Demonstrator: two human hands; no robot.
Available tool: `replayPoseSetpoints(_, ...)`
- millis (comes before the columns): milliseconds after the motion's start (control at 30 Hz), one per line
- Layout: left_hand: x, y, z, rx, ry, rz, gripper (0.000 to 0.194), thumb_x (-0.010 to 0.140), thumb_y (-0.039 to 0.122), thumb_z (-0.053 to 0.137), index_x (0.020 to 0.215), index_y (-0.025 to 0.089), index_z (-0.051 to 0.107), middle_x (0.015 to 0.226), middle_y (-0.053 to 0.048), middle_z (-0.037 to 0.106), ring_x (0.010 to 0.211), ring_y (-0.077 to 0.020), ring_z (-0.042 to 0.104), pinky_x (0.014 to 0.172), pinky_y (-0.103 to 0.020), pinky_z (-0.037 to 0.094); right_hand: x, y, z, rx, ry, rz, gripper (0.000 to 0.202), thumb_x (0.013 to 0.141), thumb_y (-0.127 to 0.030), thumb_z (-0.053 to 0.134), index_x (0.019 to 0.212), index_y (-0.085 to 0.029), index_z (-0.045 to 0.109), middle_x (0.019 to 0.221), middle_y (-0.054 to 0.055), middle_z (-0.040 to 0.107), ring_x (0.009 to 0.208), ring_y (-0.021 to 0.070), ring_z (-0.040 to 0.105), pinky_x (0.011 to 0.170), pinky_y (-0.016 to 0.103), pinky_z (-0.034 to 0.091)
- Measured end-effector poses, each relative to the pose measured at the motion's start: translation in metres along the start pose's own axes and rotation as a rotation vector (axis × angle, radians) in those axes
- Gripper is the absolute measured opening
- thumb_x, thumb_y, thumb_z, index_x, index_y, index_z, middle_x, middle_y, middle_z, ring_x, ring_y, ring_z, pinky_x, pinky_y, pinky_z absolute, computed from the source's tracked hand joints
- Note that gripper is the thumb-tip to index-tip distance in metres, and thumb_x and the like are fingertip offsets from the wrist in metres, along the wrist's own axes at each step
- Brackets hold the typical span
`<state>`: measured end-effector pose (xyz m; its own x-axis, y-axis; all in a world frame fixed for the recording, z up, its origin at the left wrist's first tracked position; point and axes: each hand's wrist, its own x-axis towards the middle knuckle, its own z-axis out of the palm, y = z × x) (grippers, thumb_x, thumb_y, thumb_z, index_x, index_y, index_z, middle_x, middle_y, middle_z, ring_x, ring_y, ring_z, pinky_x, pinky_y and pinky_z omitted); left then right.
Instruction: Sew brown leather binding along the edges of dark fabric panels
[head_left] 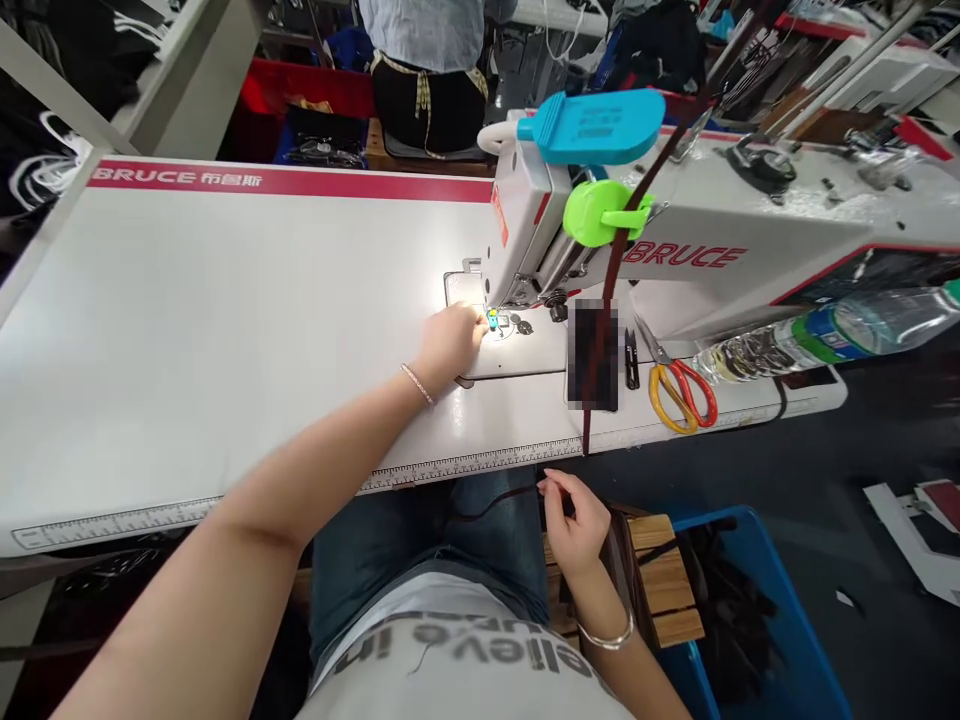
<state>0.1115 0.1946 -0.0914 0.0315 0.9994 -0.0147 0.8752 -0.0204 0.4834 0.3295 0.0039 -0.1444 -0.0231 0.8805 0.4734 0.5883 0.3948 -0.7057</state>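
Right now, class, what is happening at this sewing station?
A person sits at a white Bruce sewing machine. The left hand reaches to the needle area under the machine head, its fingers at the lit plate. The right hand is below the table edge, pinching a thin dark strip that runs up over the machine. Scissors and a water bottle lie to the right.
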Motion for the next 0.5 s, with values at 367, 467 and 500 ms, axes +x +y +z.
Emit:
replayPoseSetpoints(367, 0.010, -0.013, 0.002, 0.020, -0.013, 0.008, 0.018, 0.091, 0.019, 0.049, 0.073, 0.017, 0.051, 0.084, -0.006, 0.056, 0.073, -0.0161, 0.054, 0.060, -0.029, 0.030, 0.039, -0.021, 0.030, 0.115, -0.094, -0.127, 0.028, 0.085, -0.002, 0.055, 0.104, -0.019, 0.066, 0.074, 0.004, 0.071, 0.066, 0.0159, 0.068, 0.059, 0.028, 0.058)
replayPoseSetpoints(467, 0.013, -0.017, 0.001, 0.006, -0.033, 0.012, 0.018, 0.091, 0.018, 0.048, 0.073, 0.017, 0.051, 0.083, -0.006, 0.054, 0.076, -0.0182, 0.056, 0.061, -0.030, 0.032, 0.040, -0.025, 0.035, 0.092, -0.120, -0.121, 0.028, 0.086, -0.002, 0.055, 0.104, -0.019, 0.065, 0.073, 0.004, 0.071, 0.064, 0.0157, 0.068, 0.057, 0.028, 0.058)
replayPoseSetpoints(500, 0.013, -0.018, 0.000, 0.005, -0.037, 0.015, 0.018, 0.091, 0.017, 0.047, 0.073, 0.017, 0.051, 0.082, -0.006, 0.054, 0.077, -0.0193, 0.057, 0.062, -0.030, 0.033, 0.040, -0.025, 0.035, 0.084, -0.121, -0.124, 0.027, 0.086, -0.003, 0.055, 0.104, -0.019, 0.065, 0.073, 0.004, 0.071, 0.064, 0.0159, 0.068, 0.056, 0.028, 0.058)
